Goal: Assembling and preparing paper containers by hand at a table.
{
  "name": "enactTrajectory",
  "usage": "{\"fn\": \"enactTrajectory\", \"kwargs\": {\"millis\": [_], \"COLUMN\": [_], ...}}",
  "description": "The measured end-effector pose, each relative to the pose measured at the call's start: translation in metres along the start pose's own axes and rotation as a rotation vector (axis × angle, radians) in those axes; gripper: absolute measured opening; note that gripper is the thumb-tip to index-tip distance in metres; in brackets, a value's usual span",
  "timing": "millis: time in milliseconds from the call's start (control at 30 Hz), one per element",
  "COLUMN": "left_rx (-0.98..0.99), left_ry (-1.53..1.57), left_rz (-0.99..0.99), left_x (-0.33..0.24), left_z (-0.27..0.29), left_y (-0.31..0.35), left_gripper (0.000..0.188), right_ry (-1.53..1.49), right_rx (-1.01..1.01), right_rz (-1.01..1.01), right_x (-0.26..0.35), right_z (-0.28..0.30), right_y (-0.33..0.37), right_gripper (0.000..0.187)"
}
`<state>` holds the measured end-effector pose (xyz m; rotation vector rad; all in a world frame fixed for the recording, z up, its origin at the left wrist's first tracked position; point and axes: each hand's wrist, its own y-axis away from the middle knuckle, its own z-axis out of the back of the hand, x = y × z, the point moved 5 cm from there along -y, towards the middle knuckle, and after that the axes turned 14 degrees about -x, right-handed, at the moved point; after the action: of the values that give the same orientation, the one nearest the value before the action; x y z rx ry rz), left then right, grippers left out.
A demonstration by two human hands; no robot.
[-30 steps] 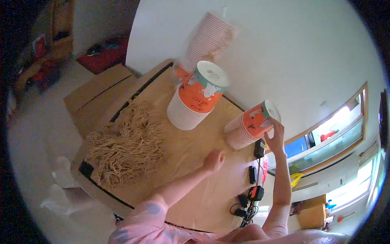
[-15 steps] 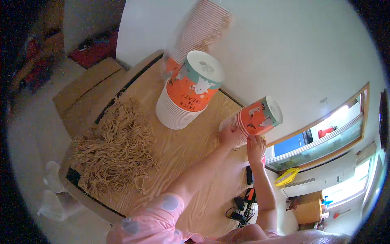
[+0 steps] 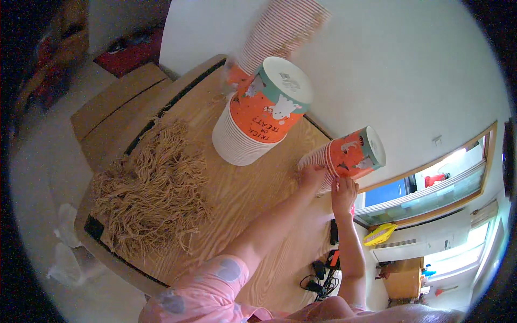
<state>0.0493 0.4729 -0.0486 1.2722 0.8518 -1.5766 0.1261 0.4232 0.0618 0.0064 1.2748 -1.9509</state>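
A stack of small paper cups (image 3: 353,156) stands upside down at the right of the table, its outermost cup orange with a green band. My left hand (image 3: 314,178) is closed on the side of this stack, at the white rims. Close by, my right hand (image 3: 344,189) has its fingers pinched together at the orange cup's lower rim; its fingertips are partly hidden. A larger stack of inverted paper cups (image 3: 264,113), orange and green with a white ghost figure, stands to the left, touched by neither hand.
Behind the large stack leans a wrapped column of cups (image 3: 280,37) against the wall. A heap of brown string (image 3: 153,194) covers the table's left part. Black cables and adapters (image 3: 320,274) lie near the right edge. The wooden table (image 3: 253,210) has a dark-trimmed border.
The whole view has shifted slightly, so the cup stacks appear a little further right. Both hands keep to the small stack, with little visible change in their grip.
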Motion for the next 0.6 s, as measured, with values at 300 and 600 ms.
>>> {"fn": "enactTrajectory", "kwargs": {"millis": [300, 600], "left_rx": [0.389, 0.174], "left_ry": [0.529, 0.927], "left_rz": [0.301, 0.248], "left_x": [0.024, 0.035], "left_z": [-0.031, -0.042], "left_y": [-0.011, -0.038], "left_gripper": [0.019, 0.025], "right_ry": [-0.015, -0.031], "right_rx": [-0.045, -0.015], "right_rz": [0.029, 0.025], "right_x": [0.000, 0.023], "right_z": [0.000, -0.008], "right_y": [-0.003, -0.014], "right_gripper": [0.012, 0.011]}}
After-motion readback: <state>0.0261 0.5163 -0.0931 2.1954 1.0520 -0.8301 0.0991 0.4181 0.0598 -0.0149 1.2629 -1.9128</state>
